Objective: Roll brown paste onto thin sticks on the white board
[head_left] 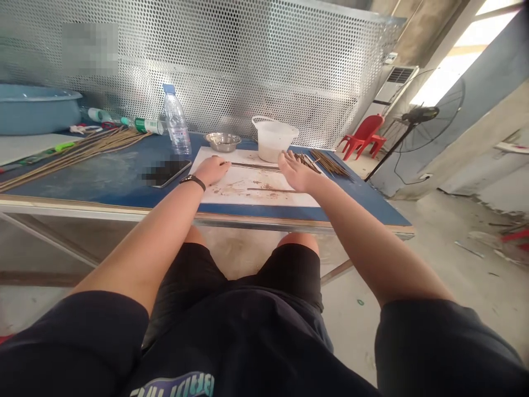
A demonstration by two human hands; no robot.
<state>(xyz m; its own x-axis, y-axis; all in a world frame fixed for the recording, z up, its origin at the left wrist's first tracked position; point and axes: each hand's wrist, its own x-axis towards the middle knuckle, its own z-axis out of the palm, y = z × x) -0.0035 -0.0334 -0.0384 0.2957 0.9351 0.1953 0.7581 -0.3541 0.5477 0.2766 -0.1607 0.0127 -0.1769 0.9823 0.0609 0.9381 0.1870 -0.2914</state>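
Thin brown sticks point(256, 166) lie across a stained white sheet point(235, 196), running between my two hands. At their left end, my left hand point(211, 170), with a dark band on its wrist, has its fingers closed on the end of a stick. My right hand point(298, 173) is open at the other end, palm down with the fingers stretched out over the sticks; their right ends are hidden under it. Closer to me, a single brown stick point(273, 190) rests on the sheet.
Behind the sheet stand a metal bowl point(223, 141) and a white plastic bucket point(276, 140). More sticks point(330, 164) lie at the right. A water bottle point(177, 121), phone point(171, 173), long stick bundle point(82, 149) and blue basin point(39, 110) are leftward. Perforated metal point(231, 60) closes the back.
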